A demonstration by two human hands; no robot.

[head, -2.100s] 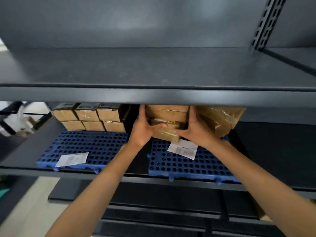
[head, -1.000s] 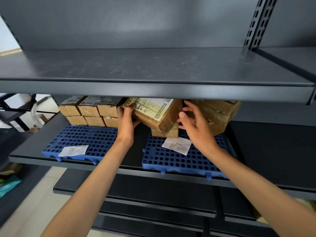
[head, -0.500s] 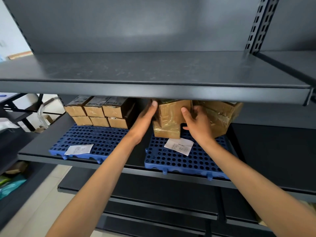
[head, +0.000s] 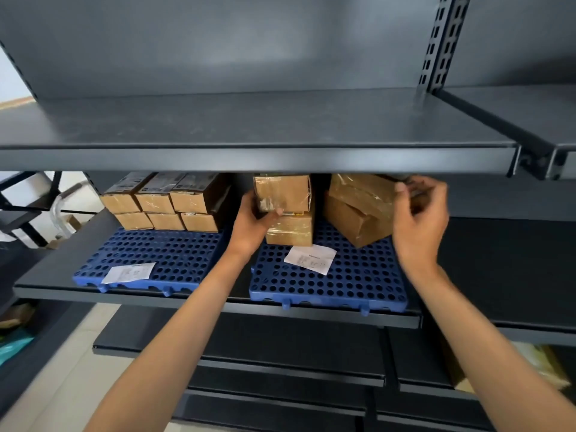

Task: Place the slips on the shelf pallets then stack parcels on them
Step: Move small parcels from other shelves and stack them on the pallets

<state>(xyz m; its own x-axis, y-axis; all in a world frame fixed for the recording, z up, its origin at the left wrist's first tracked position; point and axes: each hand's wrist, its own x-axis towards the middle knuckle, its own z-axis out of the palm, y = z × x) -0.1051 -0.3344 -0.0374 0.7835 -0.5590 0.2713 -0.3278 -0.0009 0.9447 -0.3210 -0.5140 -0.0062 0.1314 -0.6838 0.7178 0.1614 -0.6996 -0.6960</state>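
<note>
Two blue perforated pallets lie on the middle shelf, the left pallet (head: 174,251) and the right pallet (head: 349,282). Each carries a white slip: the left slip (head: 129,272) and the right slip (head: 311,258). Small brown boxes (head: 162,201) are stacked in two rows at the back of the left pallet. On the right pallet my left hand (head: 252,222) grips the upper parcel (head: 282,191), which sits on a lower parcel (head: 290,230). My right hand (head: 417,222), blurred, pinches the top right corner of the tilted parcels (head: 358,207).
The dark upper shelf (head: 249,126) hangs low over the parcels and hides their tops. A slotted upright (head: 442,42) stands at the right. More dark shelves lie below. A teal bag (head: 12,347) sits low on the left and a plastic-wrapped item (head: 542,366) low on the right.
The upper parcel, tilted a second ago, now stands square on the lower one. My right hand has left it and moved right to the tilted parcels. My left hand stays on it.
</note>
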